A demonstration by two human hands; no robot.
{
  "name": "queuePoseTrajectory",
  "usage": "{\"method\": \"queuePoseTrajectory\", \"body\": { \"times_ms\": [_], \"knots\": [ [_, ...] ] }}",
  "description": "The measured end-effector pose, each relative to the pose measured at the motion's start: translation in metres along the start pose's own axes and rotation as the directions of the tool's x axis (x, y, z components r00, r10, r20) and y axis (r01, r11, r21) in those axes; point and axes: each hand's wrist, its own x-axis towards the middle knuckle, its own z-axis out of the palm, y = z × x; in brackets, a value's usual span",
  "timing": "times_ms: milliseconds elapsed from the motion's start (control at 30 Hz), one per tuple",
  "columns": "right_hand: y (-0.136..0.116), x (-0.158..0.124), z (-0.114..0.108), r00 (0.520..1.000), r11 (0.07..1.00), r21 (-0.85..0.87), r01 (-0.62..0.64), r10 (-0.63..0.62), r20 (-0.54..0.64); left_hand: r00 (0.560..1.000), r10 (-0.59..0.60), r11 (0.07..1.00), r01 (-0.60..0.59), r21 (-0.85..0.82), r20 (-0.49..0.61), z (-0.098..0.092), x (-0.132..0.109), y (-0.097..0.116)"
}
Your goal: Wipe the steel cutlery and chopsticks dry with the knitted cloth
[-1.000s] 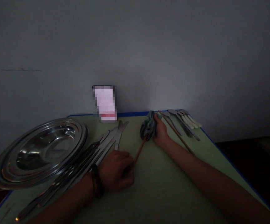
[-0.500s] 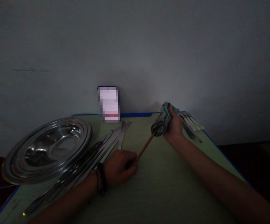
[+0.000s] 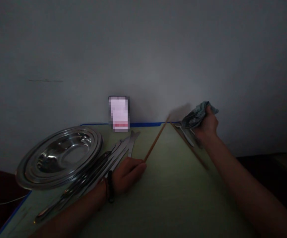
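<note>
My left hand [image 3: 130, 173] is closed around the lower end of a wooden chopstick [image 3: 157, 138], which slants up and away over the table. In my right hand [image 3: 208, 125] is a bunched grey-green cloth [image 3: 198, 114], raised at the right and apart from that chopstick. Below the cloth, a second chopstick [image 3: 193, 150] lies slantwise on the table beside some cutlery [image 3: 187, 136], partly hidden by my right hand and the cloth.
A stack of shiny metal bowls or plates [image 3: 59, 158] stands on the left of the green table [image 3: 163, 201]. Several knives and other metal utensils [image 3: 94, 175] lie between it and my left arm. A phone [image 3: 118, 114] leans against the wall [image 3: 143, 49] at the back.
My right hand has moved right with the cloth, off the chopstick that it was wrapped around. The second chopstick on the right now shows. My left hand keeps its hold.
</note>
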Motion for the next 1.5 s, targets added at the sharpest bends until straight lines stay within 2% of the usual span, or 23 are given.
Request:
{"method": "queuePoseTrajectory", "body": {
  "times_ms": [67, 100, 167, 200, 233, 300, 367, 400, 467, 533, 600, 667, 733, 767, 833, 867, 900, 967, 1033, 1133, 1300, 1500],
  "knots": [
    [0.000, -0.002, 0.000, 1.000, 0.999, -0.043, 0.012, -0.012, -0.019, 0.992, -0.071, 0.997, 0.067, -0.044, -0.099, 0.000, 0.000, 0.002],
    [0.003, -0.007, -0.001, 0.999, 0.993, -0.110, -0.031, 0.033, 0.014, 0.985, -0.080, 0.996, 0.075, -0.037, -0.151, 0.000, 0.000, 0.002],
    [0.012, -0.025, -0.002, 0.967, 0.933, -0.340, -0.116, 0.184, 0.177, 0.971, -0.057, 0.998, 0.061, 0.011, -0.233, 0.000, 0.001, 0.002],
    [0.017, -0.037, -0.002, 0.911, 0.874, -0.476, -0.099, 0.272, 0.310, 0.965, -0.047, 0.998, 0.058, 0.036, -0.258, 0.000, 0.002, 0.001],
    [0.021, -0.049, -0.002, 0.816, 0.804, -0.593, -0.045, 0.372, 0.443, 0.962, -0.037, 0.997, 0.056, 0.060, -0.272, 0.000, 0.002, 0.000],
    [0.026, -0.076, 0.002, 0.581, 0.705, -0.694, 0.147, 0.507, 0.637, 0.964, -0.013, 0.993, 0.044, 0.109, -0.267, 0.000, 0.003, -0.002],
    [0.025, -0.099, 0.008, 0.573, 0.690, -0.648, 0.321, 0.403, 0.713, 0.974, 0.035, 0.986, 0.002, 0.164, -0.223, 0.001, 0.003, -0.003],
    [0.024, -0.109, 0.012, 0.552, 0.700, -0.620, 0.354, 0.378, 0.743, 0.983, 0.062, 0.982, -0.029, 0.185, -0.174, 0.001, 0.003, -0.004],
    [0.019, -0.124, 0.019, 0.463, 0.739, -0.609, 0.289, 0.449, 0.764, 0.994, 0.093, 0.975, -0.080, 0.205, -0.054, 0.002, 0.004, -0.003],
    [0.013, -0.129, 0.023, 0.441, 0.748, -0.613, 0.254, 0.475, 0.762, 0.994, 0.100, 0.972, -0.106, 0.209, 0.037, 0.004, 0.004, -0.001],
    [0.005, -0.122, 0.025, 0.451, 0.750, -0.602, 0.275, 0.452, 0.769, 0.994, 0.100, 0.970, -0.108, 0.219, 0.046, 0.005, 0.004, 0.001],
    [-0.005, -0.104, 0.022, 0.494, 0.747, -0.591, 0.305, 0.407, 0.769, 0.996, 0.091, 0.963, -0.091, 0.255, 0.011, 0.006, 0.004, 0.002],
    [-0.012, -0.082, 0.014, 0.565, 0.637, -0.660, 0.398, 0.397, 0.724, 0.996, 0.092, 0.948, -0.085, 0.308, -0.009, 0.006, 0.004, 0.001],
    [-0.014, -0.072, 0.009, 0.613, 0.520, -0.723, 0.454, 0.407, 0.677, 0.995, 0.104, 0.937, -0.098, 0.334, -0.001, 0.007, 0.004, 0.000],
    [-0.011, -0.057, -0.002, 0.681, 0.201, -0.815, 0.544, 0.462, 0.568, 0.989, 0.138, 0.920, -0.146, 0.365, 0.047, 0.008, 0.005, -0.002],
    [-0.007, -0.052, -0.007, 0.693, 0.042, -0.814, 0.579, 0.500, 0.519, 0.986, 0.152, 0.912, -0.169, 0.373, 0.073, 0.008, 0.006, -0.004],
    [-0.002, -0.049, -0.011, 0.690, -0.070, -0.788, 0.611, 0.535, 0.488, 0.982, 0.164, 0.905, -0.187, 0.382, 0.092, 0.009, 0.007, -0.005],
    [0.006, -0.044, -0.016, 0.703, -0.228, -0.731, 0.643, 0.555, 0.445, 0.980, 0.171, 0.893, -0.197, 0.406, 0.100, 0.010, 0.007, -0.008],
    [0.011, -0.043, -0.018, 0.733, -0.339, -0.683, 0.646, 0.526, 0.432, 0.978, 0.181, 0.878, -0.206, 0.431, 0.099, 0.011, 0.007, -0.009],
    [0.012, -0.042, -0.018, 0.751, -0.420, -0.643, 0.640, 0.519, 0.408, 0.976, 0.185, 0.858, -0.218, 0.464, 0.116, 0.012, 0.007, -0.009],
    [0.013, -0.040, -0.020, 0.766, -0.450, -0.636, 0.628, 0.505, 0.399, 0.984, 0.142, 0.840, -0.178, 0.513, 0.109, 0.012, 0.007, -0.006],
    [0.019, -0.034, -0.026, 0.785, -0.461, -0.649, 0.605, 0.482, 0.389, 0.980, 0.170, 0.836, -0.199, 0.511, 0.104, 0.012, 0.006, -0.005]
  ]
}}
